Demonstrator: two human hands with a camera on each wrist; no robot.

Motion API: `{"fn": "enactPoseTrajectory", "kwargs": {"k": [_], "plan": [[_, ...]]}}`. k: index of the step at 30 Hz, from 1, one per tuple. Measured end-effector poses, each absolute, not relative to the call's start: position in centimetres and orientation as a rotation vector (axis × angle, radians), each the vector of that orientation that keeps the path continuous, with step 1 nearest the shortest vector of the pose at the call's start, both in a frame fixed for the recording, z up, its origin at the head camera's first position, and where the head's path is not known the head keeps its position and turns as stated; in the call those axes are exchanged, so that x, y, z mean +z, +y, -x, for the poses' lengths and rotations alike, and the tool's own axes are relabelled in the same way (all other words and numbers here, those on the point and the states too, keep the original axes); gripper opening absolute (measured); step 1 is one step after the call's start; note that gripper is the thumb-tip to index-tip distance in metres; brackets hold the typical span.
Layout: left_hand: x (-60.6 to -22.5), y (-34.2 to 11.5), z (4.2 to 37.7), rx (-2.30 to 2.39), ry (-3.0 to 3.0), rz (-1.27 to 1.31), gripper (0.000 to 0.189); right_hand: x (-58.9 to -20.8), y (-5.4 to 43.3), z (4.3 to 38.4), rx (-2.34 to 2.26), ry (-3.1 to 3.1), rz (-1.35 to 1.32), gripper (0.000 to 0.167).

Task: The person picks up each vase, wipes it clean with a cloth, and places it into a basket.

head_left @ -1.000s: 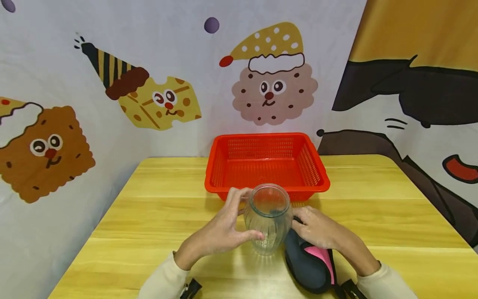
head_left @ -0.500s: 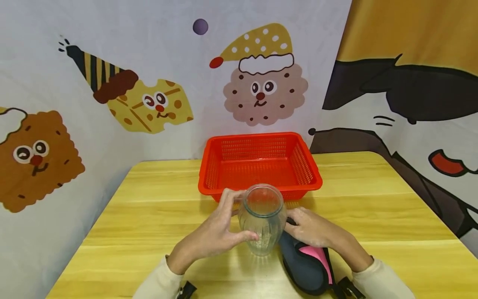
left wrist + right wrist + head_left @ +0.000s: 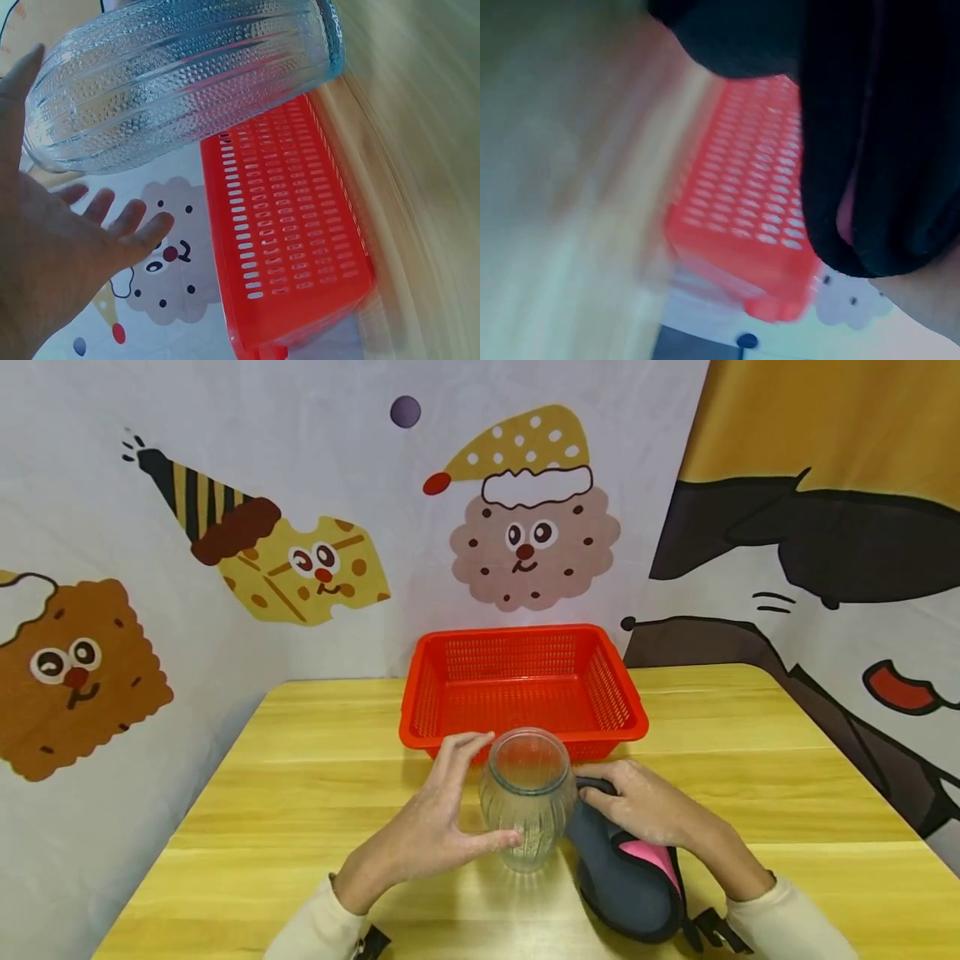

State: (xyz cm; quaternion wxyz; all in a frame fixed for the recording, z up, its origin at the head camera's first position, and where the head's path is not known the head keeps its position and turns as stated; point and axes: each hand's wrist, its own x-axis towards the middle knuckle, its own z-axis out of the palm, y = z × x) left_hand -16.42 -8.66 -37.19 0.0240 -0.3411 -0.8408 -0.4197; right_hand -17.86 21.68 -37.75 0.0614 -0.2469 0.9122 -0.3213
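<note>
A clear ribbed glass jar [image 3: 528, 818] stands upright on the table in front of me. Spread around its left side is my left hand [image 3: 420, 843], with the thumb before the jar. In the left wrist view that hand's fingers [image 3: 131, 240] are apart from the glass jar [image 3: 187, 86]; whether the thumb touches it I cannot tell. My right hand [image 3: 656, 802] grips the upper end of a dark grey padded fabric piece [image 3: 626, 893] with black edging and pink lining, right of the jar. Its dark folds [image 3: 829, 172] fill much of the right wrist view.
Behind the jar sits a red perforated plastic basket [image 3: 603, 745], close to its far side. The wooden table [image 3: 300, 752] ends at a wall cloth [image 3: 337, 427] printed with cartoon figures.
The left fingers have opened away from the jar's side. My right hand has shifted rightward with the fabric piece, a little away from the jar. The jar stays in place.
</note>
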Motion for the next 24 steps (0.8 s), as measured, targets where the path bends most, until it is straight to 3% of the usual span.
{"fn": "enactPoseTrajectory", "kwargs": {"k": [4,11,24], "plan": [[-37.1,-8.5,16.3,-1.308,-2.557,0.993,0.103,-36.0,22.0,17.4,-1.003,2.86,0.719,0.036],[-37.2,-7.6,16.1,-1.342,-2.464,0.986,0.094,-34.1,21.5,17.2,-1.096,3.043,0.855,0.04],[-36.6,-7.5,16.6,-1.32,-2.483,1.033,0.091,-34.5,20.0,18.7,-1.212,2.897,1.143,0.039]]}}
